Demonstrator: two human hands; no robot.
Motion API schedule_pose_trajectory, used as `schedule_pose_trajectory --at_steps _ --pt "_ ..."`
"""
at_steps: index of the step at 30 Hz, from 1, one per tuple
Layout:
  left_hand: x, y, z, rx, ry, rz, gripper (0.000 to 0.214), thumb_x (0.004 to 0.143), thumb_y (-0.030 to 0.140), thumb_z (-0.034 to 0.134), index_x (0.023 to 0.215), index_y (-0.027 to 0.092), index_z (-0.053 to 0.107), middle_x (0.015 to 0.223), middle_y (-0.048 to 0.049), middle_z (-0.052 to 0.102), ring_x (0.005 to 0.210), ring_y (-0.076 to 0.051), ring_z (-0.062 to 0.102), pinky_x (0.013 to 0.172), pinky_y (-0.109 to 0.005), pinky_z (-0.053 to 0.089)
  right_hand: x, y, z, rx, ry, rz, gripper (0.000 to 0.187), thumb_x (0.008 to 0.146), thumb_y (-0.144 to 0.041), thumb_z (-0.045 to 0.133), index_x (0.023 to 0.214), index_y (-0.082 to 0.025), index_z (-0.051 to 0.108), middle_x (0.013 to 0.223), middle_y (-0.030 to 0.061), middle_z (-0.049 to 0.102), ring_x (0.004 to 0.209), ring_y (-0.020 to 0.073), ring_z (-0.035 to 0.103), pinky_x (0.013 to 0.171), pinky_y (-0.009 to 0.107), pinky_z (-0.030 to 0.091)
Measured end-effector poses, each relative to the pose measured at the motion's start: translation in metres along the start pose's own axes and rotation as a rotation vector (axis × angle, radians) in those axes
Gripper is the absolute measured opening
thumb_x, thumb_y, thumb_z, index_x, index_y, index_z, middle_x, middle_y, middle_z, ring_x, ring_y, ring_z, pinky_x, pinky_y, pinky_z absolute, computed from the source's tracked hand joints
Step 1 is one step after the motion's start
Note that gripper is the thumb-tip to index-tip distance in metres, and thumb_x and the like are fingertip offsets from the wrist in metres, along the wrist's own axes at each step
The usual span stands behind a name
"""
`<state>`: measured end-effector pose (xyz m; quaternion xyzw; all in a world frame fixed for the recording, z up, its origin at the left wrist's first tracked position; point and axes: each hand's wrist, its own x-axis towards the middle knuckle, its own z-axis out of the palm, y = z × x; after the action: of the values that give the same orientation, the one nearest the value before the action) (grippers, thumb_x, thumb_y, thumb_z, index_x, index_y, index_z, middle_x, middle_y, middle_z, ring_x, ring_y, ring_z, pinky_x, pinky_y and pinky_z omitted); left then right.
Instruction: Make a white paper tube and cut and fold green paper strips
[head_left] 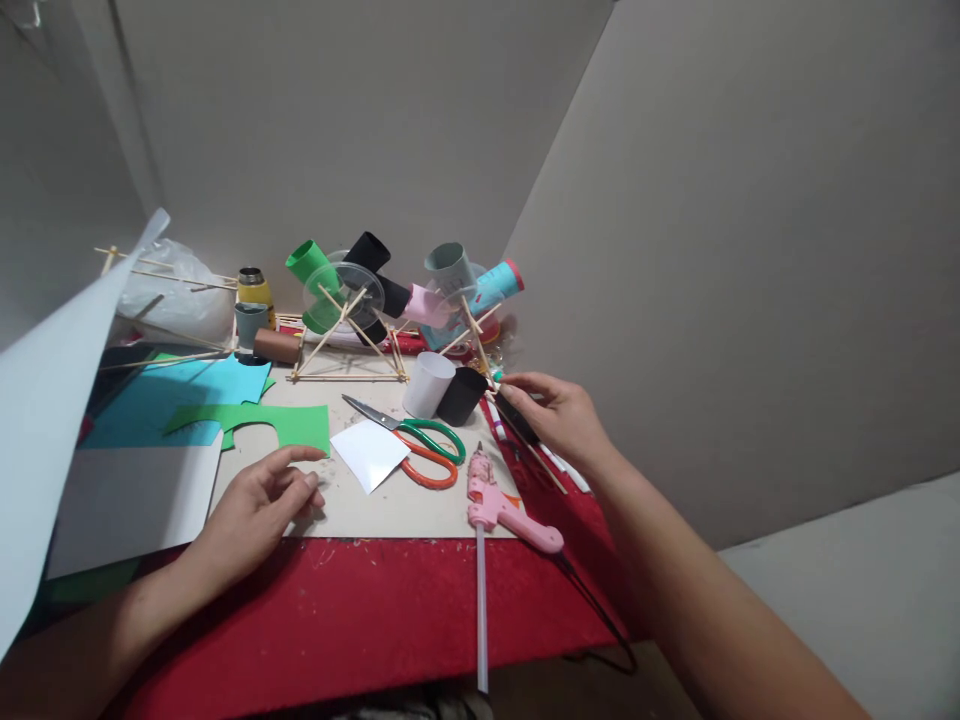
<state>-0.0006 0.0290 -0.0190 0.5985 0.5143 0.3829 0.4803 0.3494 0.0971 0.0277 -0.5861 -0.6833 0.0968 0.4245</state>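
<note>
My left hand point(259, 505) hovers at the front of the pale board, index finger stretched toward the cut green sheet point(304, 420) and the other fingers loosely bent, holding nothing. At the right, my right hand point(555, 415) has thumb and forefinger together beside the foot of a stick frame point(480, 345); what they pinch is unclear. A dark object point(517, 412) shows under these fingers, its kind hidden. Between the hands lie scissors point(427, 450) with green and orange handles and a white paper square point(369, 455). Near them stand a white paper tube point(428, 385) and a black tube point(461, 397).
A pink glue gun point(487, 505) with a long glue stick lies at the front, its cord trailing right. Behind stands a stick-framed wheel point(343, 295) with coloured tubes. Blue sheets point(165, 395), a yellow bottle point(255, 288) and a plastic bag point(176, 295) occupy the left.
</note>
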Motion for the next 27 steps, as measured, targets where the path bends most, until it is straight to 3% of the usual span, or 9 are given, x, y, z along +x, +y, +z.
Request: schedule_pose_trajectory --at_steps 5,12,18,22,27 --pt "0.002 -0.003 0.0 0.012 0.018 0.045 0.035 0.085 0.043 0.058 0.11 0.017 0.059 0.061 0.0009 0.064 0.058 -0.015 0.058 0.06 -0.025 0.043 -0.021 -0.004 -0.004 0.069 -0.006 0.03 0.034 0.08 -0.045 0.059 0.089 -0.016 0.073 0.084 0.0073 0.075 0.072 0.0211 0.067 0.066 0.032 0.052" --pt "0.008 -0.002 0.004 0.038 0.094 -0.002 0.031 0.081 0.038 0.058 0.101 0.015 0.061 0.042 0.0076 0.048 0.037 -0.008 0.037 0.041 -0.018 0.025 -0.047 -0.012 -0.014 0.115 0.01 0.04 0.031 0.077 -0.045 0.061 0.08 -0.017 0.073 0.078 0.0056 0.074 0.071 0.0212 0.066 0.067 0.031 0.05" --pt "0.02 0.008 0.008 -0.084 0.149 -0.013 0.024 0.072 0.025 0.061 0.091 0.011 0.063 0.041 0.0047 0.053 0.031 -0.007 0.034 0.035 -0.017 0.023 -0.066 -0.031 -0.02 0.078 -0.042 0.013 0.036 0.08 -0.05 0.057 0.064 -0.018 0.064 0.057 -0.0008 0.057 0.053 0.0144 0.051 0.051 0.025 0.039" --pt "0.04 0.028 0.015 -0.13 0.229 0.108 0.019 0.075 0.019 0.055 0.091 0.011 0.063 0.046 0.0033 0.057 0.036 -0.007 0.044 0.041 -0.017 0.035 -0.077 -0.039 -0.013 0.084 -0.112 -0.015 0.041 0.081 -0.055 0.055 0.064 -0.019 0.062 0.057 -0.001 0.054 0.054 0.0151 0.05 0.052 0.025 0.04" --pt "0.086 0.05 0.036 -0.104 0.272 0.226 0.024 0.08 0.013 0.049 0.1 0.01 0.062 0.051 0.0036 0.058 0.04 -0.006 0.046 0.044 -0.017 0.039 -0.084 -0.045 -0.002 0.047 -0.212 -0.083 0.044 0.083 -0.056 0.052 0.066 -0.018 0.065 0.062 0.0024 0.062 0.059 0.0182 0.055 0.055 0.026 0.044"
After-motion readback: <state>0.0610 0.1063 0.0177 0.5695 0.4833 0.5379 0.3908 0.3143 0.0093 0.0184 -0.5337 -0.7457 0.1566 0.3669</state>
